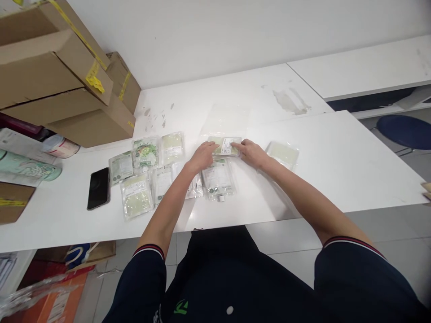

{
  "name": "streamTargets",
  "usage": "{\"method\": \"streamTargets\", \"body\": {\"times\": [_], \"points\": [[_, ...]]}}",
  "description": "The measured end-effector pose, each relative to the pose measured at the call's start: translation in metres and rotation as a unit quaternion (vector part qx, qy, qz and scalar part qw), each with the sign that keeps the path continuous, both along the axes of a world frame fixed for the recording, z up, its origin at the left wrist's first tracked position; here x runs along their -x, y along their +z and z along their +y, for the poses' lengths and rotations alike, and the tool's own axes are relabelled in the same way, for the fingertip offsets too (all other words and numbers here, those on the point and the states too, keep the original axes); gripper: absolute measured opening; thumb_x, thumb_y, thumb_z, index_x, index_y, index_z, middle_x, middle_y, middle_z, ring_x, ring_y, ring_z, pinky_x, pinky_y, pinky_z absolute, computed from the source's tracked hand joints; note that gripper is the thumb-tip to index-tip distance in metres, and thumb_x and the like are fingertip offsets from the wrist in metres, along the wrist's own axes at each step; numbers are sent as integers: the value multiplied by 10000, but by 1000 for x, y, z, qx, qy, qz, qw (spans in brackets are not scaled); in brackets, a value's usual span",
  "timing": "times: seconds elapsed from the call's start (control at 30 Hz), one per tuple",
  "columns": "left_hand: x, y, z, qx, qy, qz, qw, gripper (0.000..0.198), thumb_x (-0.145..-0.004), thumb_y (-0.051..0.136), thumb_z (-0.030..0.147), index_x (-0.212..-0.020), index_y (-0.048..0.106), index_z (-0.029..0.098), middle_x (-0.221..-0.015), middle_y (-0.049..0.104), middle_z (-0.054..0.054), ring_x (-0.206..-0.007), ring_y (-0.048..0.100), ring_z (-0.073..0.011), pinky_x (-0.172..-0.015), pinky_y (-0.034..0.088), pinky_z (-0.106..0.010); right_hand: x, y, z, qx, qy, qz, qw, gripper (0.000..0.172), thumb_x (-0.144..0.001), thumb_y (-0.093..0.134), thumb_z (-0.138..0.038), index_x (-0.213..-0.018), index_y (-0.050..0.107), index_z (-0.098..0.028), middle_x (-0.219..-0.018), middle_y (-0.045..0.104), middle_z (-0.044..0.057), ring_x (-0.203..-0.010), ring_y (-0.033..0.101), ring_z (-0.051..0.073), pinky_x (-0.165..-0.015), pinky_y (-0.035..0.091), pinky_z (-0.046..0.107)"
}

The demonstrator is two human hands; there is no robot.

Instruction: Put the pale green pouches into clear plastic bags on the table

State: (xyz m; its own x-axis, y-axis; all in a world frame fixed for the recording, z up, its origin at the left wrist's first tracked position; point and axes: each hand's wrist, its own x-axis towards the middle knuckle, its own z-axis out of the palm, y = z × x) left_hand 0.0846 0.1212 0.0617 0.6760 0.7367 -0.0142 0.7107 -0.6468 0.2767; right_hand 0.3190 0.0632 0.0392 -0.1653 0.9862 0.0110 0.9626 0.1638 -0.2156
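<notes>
A pale green packet with a white printed label lies on the white table between my hands. My left hand grips its left end, and my right hand has its fingers closed on the right end. A clear plastic sleeve extends beyond the packet. Just below, a clear-wrapped pouch with a spout lies flat. Several wrapped packets are to the left, among them one with a green leafy print and a pale green one. Another pale green packet is partly behind my right forearm.
Cardboard boxes are stacked at the left against the wall. A black phone lies near a light green cylinder and a white tub. A blue stool stands at the right, beyond the table edge.
</notes>
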Motion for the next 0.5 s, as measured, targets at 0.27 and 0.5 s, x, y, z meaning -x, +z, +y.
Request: {"method": "streamTargets", "body": {"times": [0.27, 0.5], "points": [[-12, -3, 7, 8, -9, 36, 999, 633, -887, 582, 317, -1487, 405, 221, -1577, 374, -109, -1460, 335, -295, -1167, 328, -492, -5, -2, -1, 6, -20, 35, 999, 484, -994, 427, -268, -1473, 496, -255, -1186, 609, 147, -1049, 614, 264, -953, 465, 368], [-16, -2, 8, -143, -40, 33, 988, 422, -980, 334, 109, -1246, 630, 250, -1294, 669, -56, -1190, 611, -223, -1027, 435, -417, -18, -3, -6, -89, -2, 101, 991, 351, -949, 495, -260, -1221, 713, -217, -1430, 501, 160, -1295, 473, 342, -1066, 398, 501]]}}
